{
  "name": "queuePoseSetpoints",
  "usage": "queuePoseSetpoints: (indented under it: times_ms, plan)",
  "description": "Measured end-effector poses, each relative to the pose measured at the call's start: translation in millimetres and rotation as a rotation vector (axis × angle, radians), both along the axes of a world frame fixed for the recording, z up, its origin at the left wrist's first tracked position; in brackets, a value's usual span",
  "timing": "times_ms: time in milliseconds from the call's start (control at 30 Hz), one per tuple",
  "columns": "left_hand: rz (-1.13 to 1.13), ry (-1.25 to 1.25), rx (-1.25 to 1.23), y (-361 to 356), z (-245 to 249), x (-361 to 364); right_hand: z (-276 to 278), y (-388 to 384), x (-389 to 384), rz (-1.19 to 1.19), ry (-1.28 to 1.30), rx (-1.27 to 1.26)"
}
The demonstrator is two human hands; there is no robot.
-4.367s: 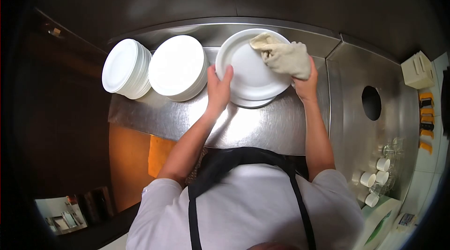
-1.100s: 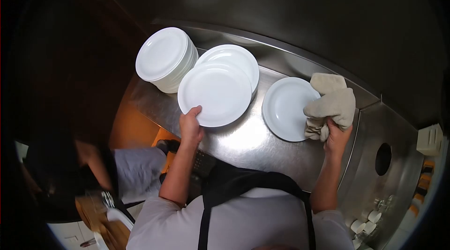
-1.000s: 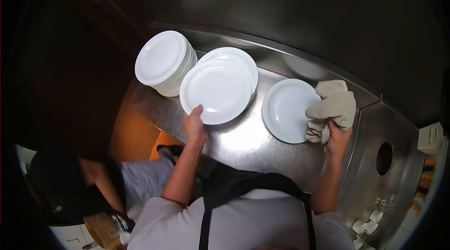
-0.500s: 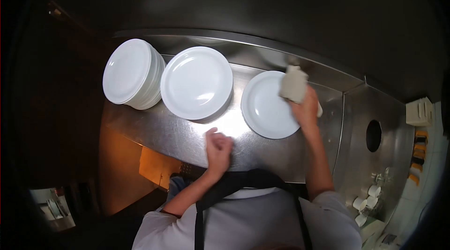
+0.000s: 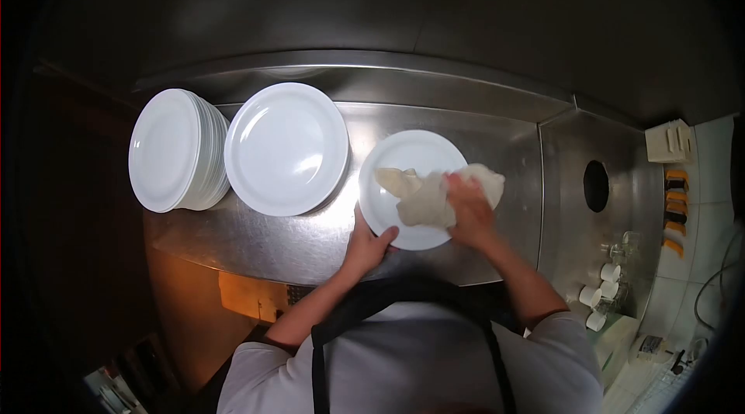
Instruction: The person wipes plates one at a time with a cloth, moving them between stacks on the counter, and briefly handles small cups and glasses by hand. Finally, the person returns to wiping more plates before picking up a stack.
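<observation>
A white plate (image 5: 384, 154) lies on the steel counter in front of me. My left hand (image 5: 368, 243) grips its lower left rim, with the thumb over the edge. My right hand (image 5: 468, 211), blurred by motion, holds a cream cloth (image 5: 428, 203) against the plate's face and right edge. Part of the cloth spreads across the middle of the plate. To the left is another white plate (image 5: 287, 148), on top of what looks like a pile. Farther left stands a tall, leaning stack of white plates (image 5: 164, 150).
The steel counter (image 5: 256, 239) has a raised back ledge. At the right, a steel section has a dark round hole (image 5: 596, 186), with white cups (image 5: 610, 273) and glasses (image 5: 630, 242) near it. Yellow and black items (image 5: 676, 203) line the right wall, below a white box (image 5: 669, 142).
My left hand has moved from over the counter to the plate's rim and taken hold. The cloth in my right hand has come down and left across the plate. The view has shifted slightly.
</observation>
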State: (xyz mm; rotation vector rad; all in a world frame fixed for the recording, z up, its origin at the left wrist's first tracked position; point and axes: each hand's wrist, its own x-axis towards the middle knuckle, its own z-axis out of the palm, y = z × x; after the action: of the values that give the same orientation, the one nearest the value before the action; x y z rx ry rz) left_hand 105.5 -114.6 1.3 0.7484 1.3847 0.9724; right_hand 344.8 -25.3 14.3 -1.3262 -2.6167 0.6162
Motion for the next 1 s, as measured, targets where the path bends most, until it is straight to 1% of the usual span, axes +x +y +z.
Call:
queuePoseSetpoints:
  times_ms: [33,67,133,200,233,267,300,333,367,400,433,467,500,533,567,667,700,733,767,800,833,867,967,1000]
  plan:
    - [-0.01,-0.033,-0.014,-4.0,3.2,-2.0,4.1,13.2,-3.9,-0.038,-0.096,0.113]
    - [-0.02,-0.067,-0.028,-8.1,5.9,-3.4,9.5,27.0,-11.1,-0.102,-0.08,0.08]
    - [-0.028,-0.115,-0.052,-15.5,3.1,-6.3,-5.8,45.9,-40.5,-0.174,-0.021,0.183]
    - [-0.07,-0.154,-0.058,-7.2,-8.9,-10.6,-25.0,60.2,-76.4,-0.172,0.092,0.211]
    - [-0.119,-0.225,-0.024,-3.3,-11.8,-16.0,-37.0,58.0,-95.1,-0.162,0.181,0.194]
    - [-0.208,-0.124,0.099,-0.8,-23.2,-22.8,-26.1,50.9,-112.8,-0.107,0.194,0.084]
    - [-0.295,-0.033,0.238,1.0,-34.4,-28.0,-21.6,38.9,-125.5,-0.118,0.352,-0.02]
    - [-0.304,-0.038,0.126,2.8,-35.9,-30.4,-19.7,24.7,-134.3,-0.06,0.387,-0.051]
    - [-0.317,-0.032,0.01,0.9,-38.0,-35.8,-24.9,7.9,-137.3,0.011,0.279,0.026]
    - [-0.567,0.198,0.089,-2.3,-80.4,-59.5,-20.6,-10.5,-132.7,0.075,0.223,0.003]
    - [-0.597,0.343,0.193,-12.6,-110.1,-69.3,-21.8,-28.0,-129.0,0.094,0.255,-0.118]
    - [-0.614,0.497,0.293,-23.1,-139.6,-78.9,-24.9,-48.1,-118.9,0.066,0.315,-0.105]
    - [-0.514,0.498,0.323,-21.6,-140.8,-72.7,-7.3,-60.6,-104.0,0.044,0.301,-0.209]
    - [-0.416,0.498,0.355,-19.2,-134.5,-64.3,-3.2,-73.0,-89.4,-0.005,0.273,-0.218]
    - [-0.412,0.454,0.318,-12.0,-127.6,-63.7,0.1,-82.1,-78.6,-0.044,0.246,-0.233]
    - [-0.347,0.344,0.181,-0.7,-58.0,-71.5,4.9,-77.7,-51.1,-0.191,-0.202,0.058]
    - [-0.317,0.315,0.129,1.0,-33.6,-74.4,-5.2,-73.0,-45.5,-0.332,-0.092,0.09]
    - [-0.252,0.391,0.134,0.2,-6.7,-64.5,-13.0,-63.3,-43.1,-0.481,-0.009,0.128]
    - [-0.241,0.461,0.227,3.5,-16.3,-67.8,-21.5,-51.0,-44.3,-0.627,0.078,0.164]
    - [-0.229,0.534,0.319,8.9,-34.5,-73.1,-27.2,-38.8,-43.3,-0.681,0.141,0.133]
    - [-0.215,0.608,0.411,12.4,-35.6,-73.4,-30.1,-25.5,-41.3,-0.73,0.206,0.102]
    - [-0.192,0.578,0.317,18.3,-35.2,-70.9,-33.0,-14.5,-40.0,-0.776,0.272,0.069]
    - [-0.055,0.308,0.233,29.4,-26.8,-56.4,-32.7,6.6,-41.1,-0.89,0.241,0.082]
    - [-0.025,0.286,0.304,32.8,-28.4,-51.0,-25.3,8.1,-40.3,-0.877,0.202,0.07]
